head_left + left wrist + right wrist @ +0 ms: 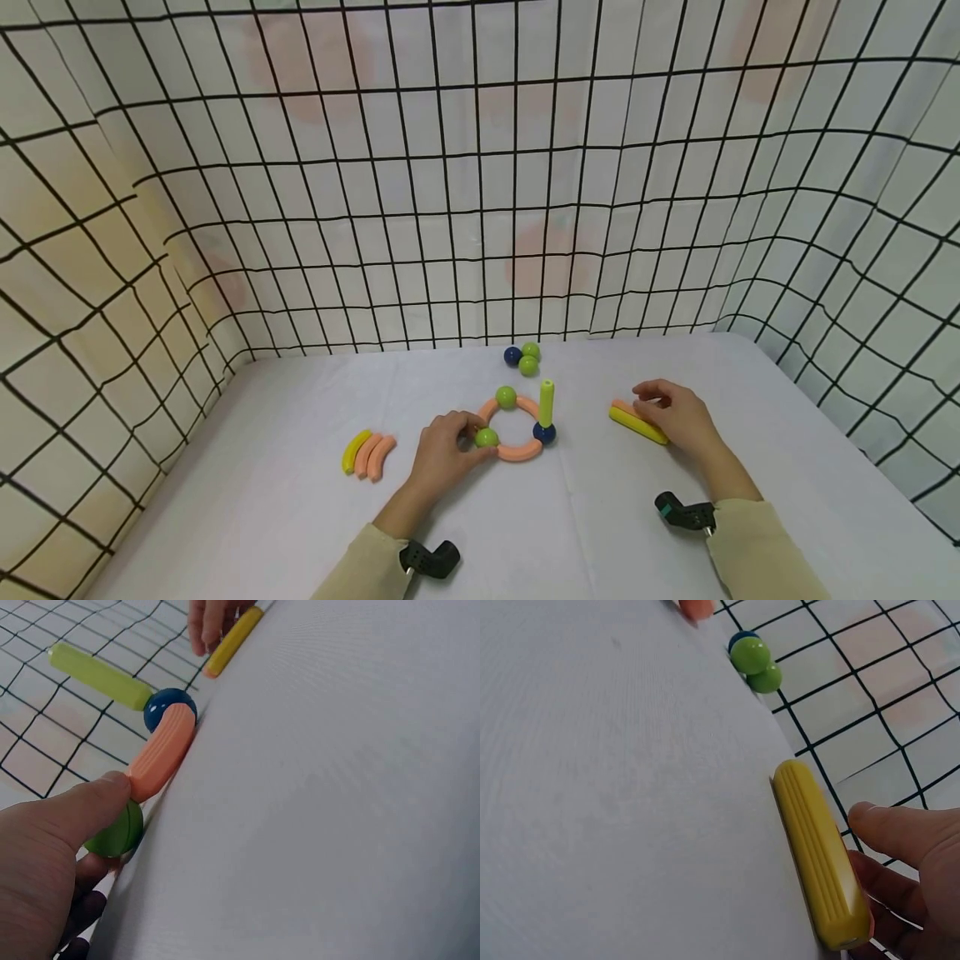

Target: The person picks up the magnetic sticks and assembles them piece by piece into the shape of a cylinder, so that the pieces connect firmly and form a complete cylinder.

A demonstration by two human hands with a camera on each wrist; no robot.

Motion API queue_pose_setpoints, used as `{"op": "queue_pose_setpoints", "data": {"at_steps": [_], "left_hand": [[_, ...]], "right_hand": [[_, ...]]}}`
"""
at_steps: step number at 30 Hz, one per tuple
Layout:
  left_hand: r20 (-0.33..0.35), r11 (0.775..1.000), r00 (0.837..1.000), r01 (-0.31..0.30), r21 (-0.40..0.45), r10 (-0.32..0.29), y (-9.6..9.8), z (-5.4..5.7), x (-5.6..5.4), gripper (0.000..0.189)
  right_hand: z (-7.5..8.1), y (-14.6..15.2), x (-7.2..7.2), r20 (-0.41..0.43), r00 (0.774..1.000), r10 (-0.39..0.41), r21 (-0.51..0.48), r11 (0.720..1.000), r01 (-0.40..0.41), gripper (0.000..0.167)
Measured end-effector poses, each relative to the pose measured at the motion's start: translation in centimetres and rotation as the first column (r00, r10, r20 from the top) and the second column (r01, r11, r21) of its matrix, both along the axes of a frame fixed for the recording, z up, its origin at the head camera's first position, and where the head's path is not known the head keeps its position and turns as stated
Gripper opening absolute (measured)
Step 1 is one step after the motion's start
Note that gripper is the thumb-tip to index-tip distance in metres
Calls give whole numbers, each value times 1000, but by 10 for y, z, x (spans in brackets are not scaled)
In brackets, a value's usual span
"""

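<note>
A ring of orange curved rods [519,452] and balls lies flat on the table. My left hand [442,454] grips the green ball [487,438] at the ring's near left, its thumb by the end of an orange rod [161,754]. Another green ball [506,397] joins the ring at the back. On the right, a lime stick [547,403] stands upright on a dark blue ball [545,433]. My right hand [678,412] is beside a yellow rod [637,424] and an orange rod behind it, thumb apart from the yellow one [821,855].
To the left lie a yellow curved rod [356,452] and two orange curved rods [380,457] side by side. Behind the ring sit two green balls [528,365] and a blue ball [512,356]. Black grid netting [480,208] surrounds the white-covered table [270,517] at the back and sides.
</note>
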State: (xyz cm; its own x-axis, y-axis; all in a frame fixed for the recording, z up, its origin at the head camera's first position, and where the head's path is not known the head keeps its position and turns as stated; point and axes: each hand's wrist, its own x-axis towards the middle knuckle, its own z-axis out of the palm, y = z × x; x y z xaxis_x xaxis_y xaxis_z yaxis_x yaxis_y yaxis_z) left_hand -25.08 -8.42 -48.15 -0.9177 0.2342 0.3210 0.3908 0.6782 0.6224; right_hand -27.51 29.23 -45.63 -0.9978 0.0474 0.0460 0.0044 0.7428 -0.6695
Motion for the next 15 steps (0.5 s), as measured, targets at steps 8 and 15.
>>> {"op": "queue_pose_setpoints", "data": {"at_steps": [8, 15], "left_hand": [[11, 1000, 1000, 11, 2, -11, 0, -2, -2, 33], [30, 1000, 999, 26, 2, -26, -1, -2, -1, 34]], "right_hand": [[-4, 2, 0, -14, 1000, 27, 57, 998, -26, 34], [-5, 3, 1, -6, 1000, 9, 73, 997, -9, 34]]}}
